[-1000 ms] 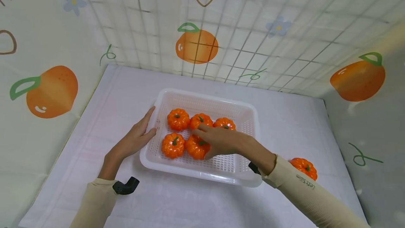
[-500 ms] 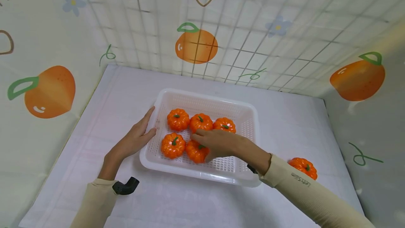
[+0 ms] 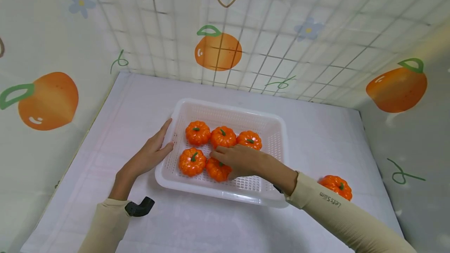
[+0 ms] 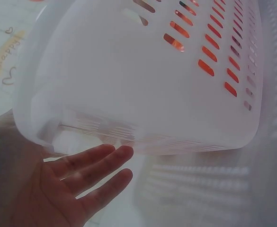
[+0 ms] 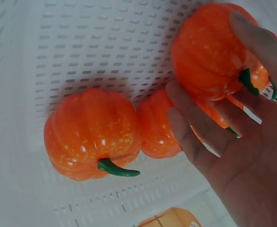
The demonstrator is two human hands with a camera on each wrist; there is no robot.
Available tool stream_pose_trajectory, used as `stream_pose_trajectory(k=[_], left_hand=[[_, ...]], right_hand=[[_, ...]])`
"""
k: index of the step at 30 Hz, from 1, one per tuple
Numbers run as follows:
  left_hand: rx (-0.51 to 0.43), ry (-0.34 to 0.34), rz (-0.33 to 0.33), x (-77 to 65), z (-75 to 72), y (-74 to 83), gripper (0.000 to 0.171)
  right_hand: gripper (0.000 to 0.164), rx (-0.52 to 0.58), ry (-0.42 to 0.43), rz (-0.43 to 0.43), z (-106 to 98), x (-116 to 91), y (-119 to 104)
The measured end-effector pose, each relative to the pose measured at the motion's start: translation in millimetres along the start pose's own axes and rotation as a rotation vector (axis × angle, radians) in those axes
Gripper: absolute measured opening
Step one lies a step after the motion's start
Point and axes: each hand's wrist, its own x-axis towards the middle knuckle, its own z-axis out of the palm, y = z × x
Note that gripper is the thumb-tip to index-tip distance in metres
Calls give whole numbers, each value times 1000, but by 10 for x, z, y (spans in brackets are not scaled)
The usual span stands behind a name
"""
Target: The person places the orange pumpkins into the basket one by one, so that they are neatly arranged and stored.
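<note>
A white perforated plastic basket (image 3: 225,195) holds several small orange toy pumpkins with green stems. My right hand (image 3: 242,161) reaches into it and grips the front-row pumpkin (image 3: 217,170), thumb on one side and fingers on the other, as the right wrist view shows on that pumpkin (image 5: 207,52). Left of it sits another front-row pumpkin (image 3: 192,162). Three form the back row: the left one (image 3: 198,133), the middle one (image 3: 223,136) and the right one (image 3: 249,139). My left hand (image 3: 149,154) rests at the basket's left side, its fingers extended along the outer wall (image 4: 114,75).
One more pumpkin (image 3: 336,186) lies on the white tablecloth (image 3: 316,143) to the right, partly behind my right sleeve (image 3: 337,206). A fruit-printed curtain (image 3: 218,50) over a wire grid stands behind the table.
The gripped pumpkin has shifted slightly toward the front of the basket, and my right hand has come down a little with it. My left hand stays in place.
</note>
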Motion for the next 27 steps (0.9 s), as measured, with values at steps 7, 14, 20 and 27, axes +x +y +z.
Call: stream_pose_trajectory(k=[7,14,20,27], left_hand=[[3,3,-3,-3,14,-3,76],[4,1,-4,-6,16,-7,75],[-7,0,-7,-7,9,3,75],[-22,-5,0,-5,-2,12,76]], right_hand=[[68,-2,29,-24,16,-9,2],[70,15,34,-34,25,-30,7],[73,23,20,-22,1,-45,4],[74,179,30,36,-100,-146,29]])
